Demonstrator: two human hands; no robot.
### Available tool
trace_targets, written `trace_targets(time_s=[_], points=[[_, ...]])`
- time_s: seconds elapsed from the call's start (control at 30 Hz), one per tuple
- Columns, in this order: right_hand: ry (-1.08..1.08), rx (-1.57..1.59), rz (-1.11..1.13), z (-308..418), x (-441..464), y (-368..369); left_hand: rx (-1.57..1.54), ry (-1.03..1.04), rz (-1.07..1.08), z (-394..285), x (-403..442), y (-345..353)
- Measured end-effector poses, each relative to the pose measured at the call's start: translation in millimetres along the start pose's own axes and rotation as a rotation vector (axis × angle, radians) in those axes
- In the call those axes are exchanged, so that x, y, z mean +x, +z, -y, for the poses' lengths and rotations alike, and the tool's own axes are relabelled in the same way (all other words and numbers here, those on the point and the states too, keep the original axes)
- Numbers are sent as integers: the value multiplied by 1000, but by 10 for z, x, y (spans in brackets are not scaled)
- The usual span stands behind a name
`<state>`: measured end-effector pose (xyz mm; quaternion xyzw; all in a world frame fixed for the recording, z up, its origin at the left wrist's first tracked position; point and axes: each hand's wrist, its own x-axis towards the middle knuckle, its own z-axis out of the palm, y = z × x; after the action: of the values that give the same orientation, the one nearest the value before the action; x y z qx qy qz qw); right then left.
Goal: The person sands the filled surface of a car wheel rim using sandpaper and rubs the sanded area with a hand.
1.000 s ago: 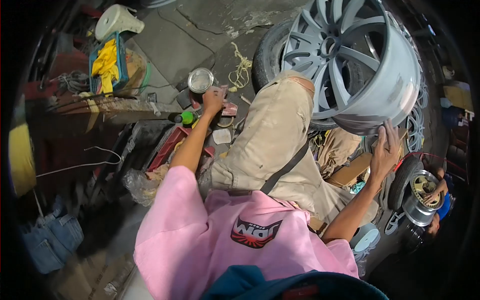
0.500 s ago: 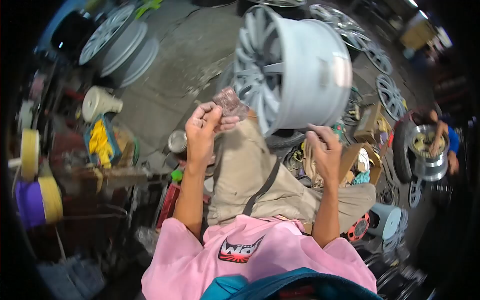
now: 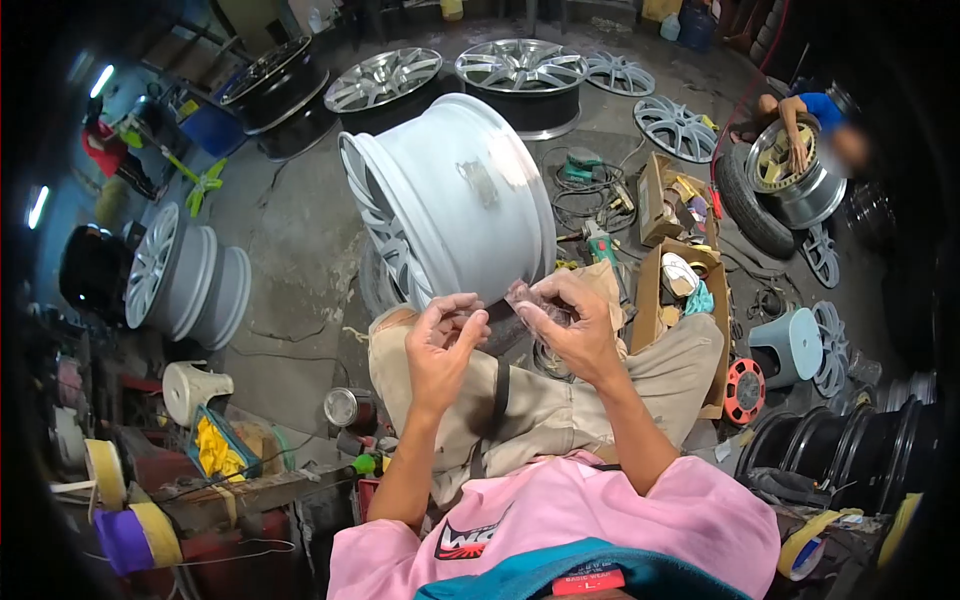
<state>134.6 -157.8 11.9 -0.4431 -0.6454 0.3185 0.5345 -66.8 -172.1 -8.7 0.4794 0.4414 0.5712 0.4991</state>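
Observation:
A large grey wheel rim (image 3: 460, 190) stands on its edge in front of my knees, with a bare, scuffed patch on its barrel. My right hand (image 3: 575, 325) pinches a crumpled, reddish-brown piece of sandpaper (image 3: 522, 297) between thumb and fingers, close to the rim's lower edge. Left of it, my left hand (image 3: 447, 340) is raised over my lap, half curled, thumb apart from the fingers, holding nothing. A small gap lies between the two hands.
Cardboard boxes of supplies (image 3: 648, 300) and a corded green power tool (image 3: 600, 243) lie to the right. Several rims, including a polished one (image 3: 520, 70), stand at the back. Another person (image 3: 800, 120) handles a rim at far right. A tub with yellow cloth (image 3: 222, 445) sits left.
The sandpaper has passed from my left hand to my right. My hands have come closer together, and the view has swung so the rim appears lower and further left.

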Motion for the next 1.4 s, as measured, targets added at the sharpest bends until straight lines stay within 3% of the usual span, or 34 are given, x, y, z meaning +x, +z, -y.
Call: trace_targets(time_s=[0.07, 0.13, 0.4, 0.47, 0.6, 0.8, 0.9, 0.97, 1.1, 1.2, 1.27, 1.4], points=[[-51, -36, 1, 6, -25, -10, 28, 92, 49, -43, 36, 18], [-16, 54, 46, -9, -77, 20, 338, 232, 256, -232, 25, 108], [115, 218, 194, -121, -142, -112, 381, 148, 255, -183, 32, 176], [181, 403, 171, -111, -174, -109, 180, 103, 240, -49, 68, 145], [36, 286, 143, -203, -155, -142, 263, 141, 284, -80, 90, 173], [268, 354, 216, -270, -176, -170, 186, -18, 392, 26, 68, 171], [336, 384, 112, -294, -196, -59, -27, -93, 337, 125, 60, 234], [407, 656, -46, -307, -192, 9, -28, -109, 253, 55, 67, 304], [428, 711, 1, -374, -163, 8, -50, -63, 211, 13, 138, 383], [409, 576, -33, -360, 117, -6, 527, 399, 122, -249, 518, 245], [266, 139, -126, -297, 539, -87, 713, 728, 5, -547, 1052, -33], [-6, -275, -210, -698, 1217, -8, 740, 768, -176, -977, 2104, -450]])
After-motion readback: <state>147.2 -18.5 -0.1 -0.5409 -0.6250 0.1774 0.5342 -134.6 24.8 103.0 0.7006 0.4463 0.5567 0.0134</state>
